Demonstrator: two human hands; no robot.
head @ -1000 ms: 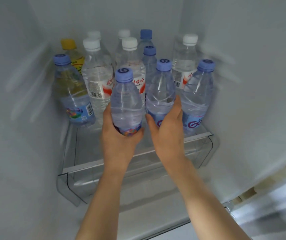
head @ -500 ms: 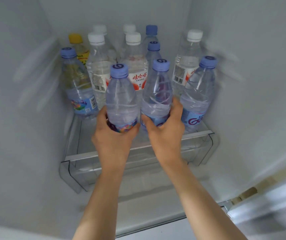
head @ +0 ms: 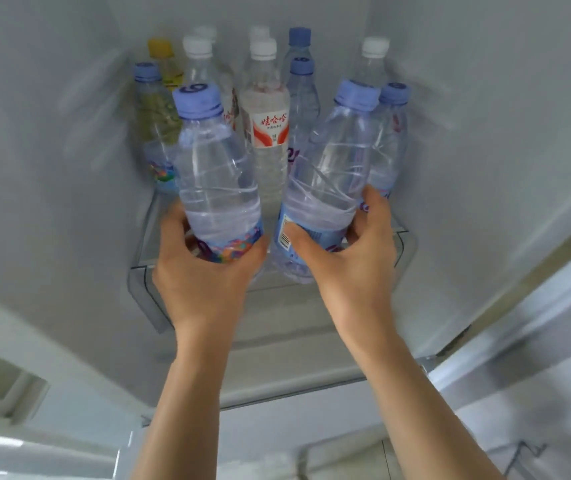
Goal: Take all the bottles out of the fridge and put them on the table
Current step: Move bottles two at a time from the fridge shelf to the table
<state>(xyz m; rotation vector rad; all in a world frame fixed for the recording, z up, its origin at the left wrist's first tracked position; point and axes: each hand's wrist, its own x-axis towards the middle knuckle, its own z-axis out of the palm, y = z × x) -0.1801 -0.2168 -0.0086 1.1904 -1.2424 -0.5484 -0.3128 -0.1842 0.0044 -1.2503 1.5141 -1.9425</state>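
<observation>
Both front bottles have left the shelf (head: 402, 237) since half a second ago, when they stood on it with a hand wrapped low around each. The left hand (head: 204, 271) grips the left bottle (head: 215, 174) round its coloured label, fingers curled behind and thumb in front. The right hand (head: 350, 258) grips the right bottle (head: 329, 181) round its lower body, thumb across the barcode; this bottle leans to the right, while the left one is close to upright. Both now sit nearer the camera and clear of the shelf edge, with their bases showing below the hands.

Remaining in the fridge (head: 485, 133): one blue-capped bottle (head: 389, 133) at the right front, a white-capped bottle (head: 268, 140) with a red label in the middle, a yellowish bottle (head: 154, 133) at the left, and others behind them; their exact count is unclear through blur.

Assessment: the lift-out of this pair is under way and the carry to the table follows. The table is not in view. Most of the task is outstanding. Wet plastic may slip, and the tilted bottle warrants a firm hold.
</observation>
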